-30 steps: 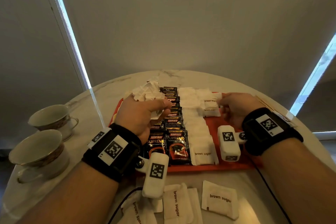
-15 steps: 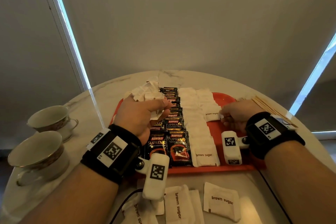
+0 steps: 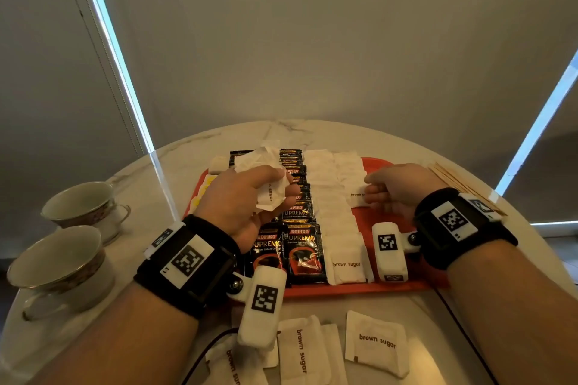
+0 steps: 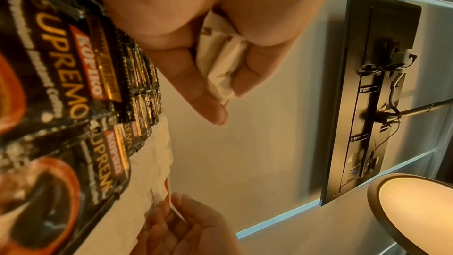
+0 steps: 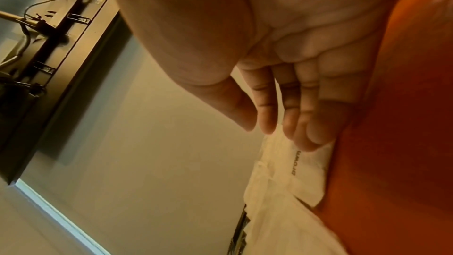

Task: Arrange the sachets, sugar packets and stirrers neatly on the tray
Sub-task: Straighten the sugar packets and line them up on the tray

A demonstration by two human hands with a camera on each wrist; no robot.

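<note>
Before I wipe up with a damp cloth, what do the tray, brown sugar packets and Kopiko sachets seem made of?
Tray: likely plastic, smooth red with a soft sheen.
Brown sugar packets: matte white paper, creased and crumpling.
Kopiko sachets: probably foil or plastic laminate, glossy black with glinting highlights and crimped edges.

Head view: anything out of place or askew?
Yes. Several brown sugar packets lie off the tray on the near table, overlapping askew. The left hand grips a crumpled bunch; stirrers sit off-tray too.
</note>
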